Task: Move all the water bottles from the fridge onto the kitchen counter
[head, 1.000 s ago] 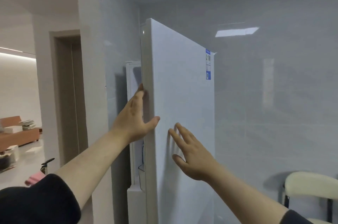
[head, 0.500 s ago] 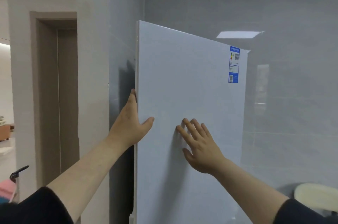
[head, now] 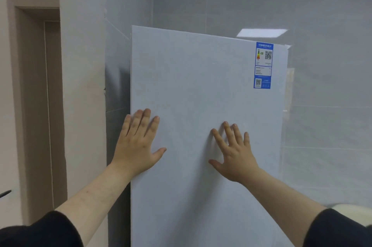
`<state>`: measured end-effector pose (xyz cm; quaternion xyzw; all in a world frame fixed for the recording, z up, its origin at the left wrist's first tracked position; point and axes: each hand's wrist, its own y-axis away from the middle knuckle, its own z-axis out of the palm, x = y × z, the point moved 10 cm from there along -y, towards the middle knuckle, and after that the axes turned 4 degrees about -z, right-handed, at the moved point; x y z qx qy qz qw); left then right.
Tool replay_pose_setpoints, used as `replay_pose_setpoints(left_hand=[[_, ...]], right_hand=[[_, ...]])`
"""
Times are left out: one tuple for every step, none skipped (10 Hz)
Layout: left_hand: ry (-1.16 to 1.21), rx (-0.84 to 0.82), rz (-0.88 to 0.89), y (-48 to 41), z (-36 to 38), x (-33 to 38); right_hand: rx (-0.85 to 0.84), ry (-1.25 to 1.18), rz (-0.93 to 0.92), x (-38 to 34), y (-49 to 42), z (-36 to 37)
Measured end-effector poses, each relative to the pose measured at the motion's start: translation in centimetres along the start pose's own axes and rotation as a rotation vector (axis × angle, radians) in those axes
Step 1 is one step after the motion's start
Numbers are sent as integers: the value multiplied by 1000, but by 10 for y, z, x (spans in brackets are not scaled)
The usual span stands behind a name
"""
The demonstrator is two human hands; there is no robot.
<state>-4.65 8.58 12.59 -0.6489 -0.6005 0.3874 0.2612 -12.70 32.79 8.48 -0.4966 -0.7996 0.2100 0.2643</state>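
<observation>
Against the tall white flat-fronted fridge door (head: pixel 201 105), your left hand (head: pixel 138 144) lies flat, fingers spread, at its left edge. Your right hand (head: pixel 233 154) is splayed mid-panel, clear door either side. No bottles show.

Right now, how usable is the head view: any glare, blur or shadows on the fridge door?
Head view: soft even indoor light; a ceiling-light reflection glares on the glossy grey wall, not on the fridge door. Left hand fingertips slightly motion-blurred; right hand sharper, casting a faint shadow on the door. Energy label text too soft to read. Wide-angle tilt slants the door's top edge.
</observation>
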Motion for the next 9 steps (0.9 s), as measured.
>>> replay_pose_setpoints(left_hand=[[-13, -91, -32, 0, 31, -5], [-4, -167, -54, -1, 59, -10], [4, -207, -91, -6, 80, -14], [26, -207, -133, -10, 93, -15], [50, -179, -125, -12, 95, -14], [84, -268, -139, -15, 93, -16], [136, -360, -171, -20, 81, -12], [239, -439, -240, -6, 73, -11], [275, -571, -218, 42, 88, -3]], right_hand=[[-22, 18, -5, 3, -8, 13], [-39, 24, -8, 4, -16, 24], [-50, 40, -19, 5, -25, 32], [-43, 52, -17, 8, -29, 38], [-48, 70, -39, 5, -31, 37], [-139, 77, -46, 6, -32, 34], [-207, 19, -45, -2, -32, 22], [-245, -53, -9, -5, -13, 18], [-296, -57, -9, -12, 40, 34]])
